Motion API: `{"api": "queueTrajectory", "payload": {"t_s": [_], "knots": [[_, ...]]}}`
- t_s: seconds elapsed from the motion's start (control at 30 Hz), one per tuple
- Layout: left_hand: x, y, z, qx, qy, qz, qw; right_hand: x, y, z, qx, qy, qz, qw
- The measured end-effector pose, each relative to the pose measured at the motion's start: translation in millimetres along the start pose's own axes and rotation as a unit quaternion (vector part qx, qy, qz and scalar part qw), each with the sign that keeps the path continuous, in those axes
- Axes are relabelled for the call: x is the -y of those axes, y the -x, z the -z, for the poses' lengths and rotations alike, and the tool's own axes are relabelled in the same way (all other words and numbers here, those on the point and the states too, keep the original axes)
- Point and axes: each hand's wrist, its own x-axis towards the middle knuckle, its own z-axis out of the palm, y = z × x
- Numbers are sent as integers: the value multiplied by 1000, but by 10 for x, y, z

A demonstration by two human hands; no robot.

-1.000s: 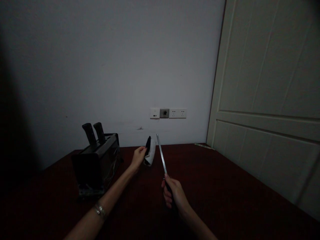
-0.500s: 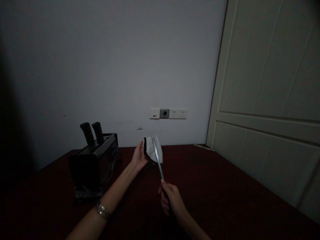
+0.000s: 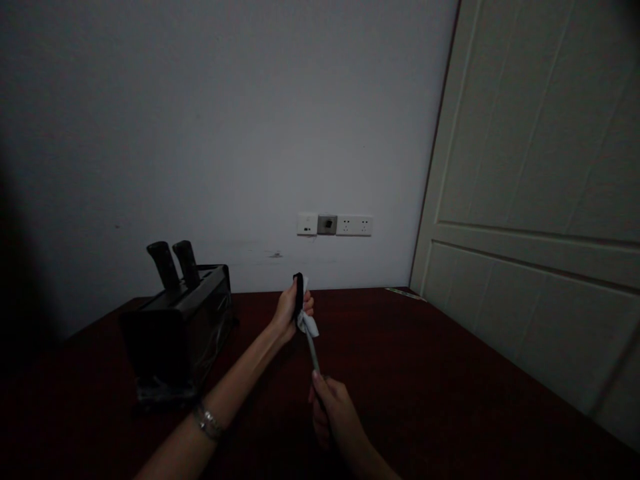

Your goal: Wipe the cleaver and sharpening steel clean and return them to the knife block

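My left hand [image 3: 287,310] is closed around a white cloth with a black edge [image 3: 309,325], folded over the far part of a knife blade. Below the cloth, a bare length of the knife [image 3: 313,353] slants down to my right hand [image 3: 333,407]. That hand is wrapped around the knife's dark handle, most of which my fingers hide. The blade's tip is out of sight inside the cloth.
On the left of the dark red table [image 3: 430,373] stands a dark knife block [image 3: 185,320] with two black handles [image 3: 175,265] sticking up. Wall sockets [image 3: 335,225] sit behind my hands. A pale panelled door [image 3: 525,200] borders the right side. A thin strip [image 3: 405,293] lies at the back edge.
My left hand has closed the cloth around the blade; before, the cloth lay spread open behind the blade in an open palm. My right hand has shifted slightly left and down with the knife.
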Motion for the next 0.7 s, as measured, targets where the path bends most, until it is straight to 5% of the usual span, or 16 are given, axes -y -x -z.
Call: {"api": "queueTrajectory", "payload": {"t_s": [0.7], "knots": [[181, 162, -196, 56, 49, 3, 997, 194, 163, -26, -6, -21, -17, 1000]]}}
